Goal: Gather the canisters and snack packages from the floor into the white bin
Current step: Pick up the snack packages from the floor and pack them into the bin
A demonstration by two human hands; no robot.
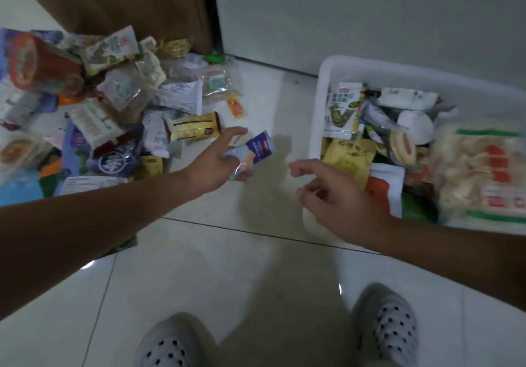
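- A person's left hand (pixel 216 159) holds a small blue and purple snack packet (pixel 260 147) just above the tiled floor (pixel 227 267), between a heap of snacks and the white bin (pixel 317 110).
- The thumb and lower fingers pinch the packet's near end; the forefinger stretches out above it, not gripping.
- The packet looks like thin, glossy film with a white label patch and a clear crimped end. It is likely very light, soft and a little slippery, and whatever is inside may crush.
- A gentle pinch on the sealed end or across the flat middle should be enough. Squeezing hard is not needed.
- The right hand (pixel 336 196) holds nothing. Its fingers hang loosely curled, close to the bin's near left corner.
- The bin, at right, already holds many packs, among them a green and white seaweed pouch (pixel 341 107) and a large bag of pale crackers (pixel 481 173).
- The heap of packages (pixel 128 104) lies at left against a brown door, with a red canister (pixel 42 62) on its side at the far edge. The canister will likely be stiffer and heavier, so it is best gripped round its body.
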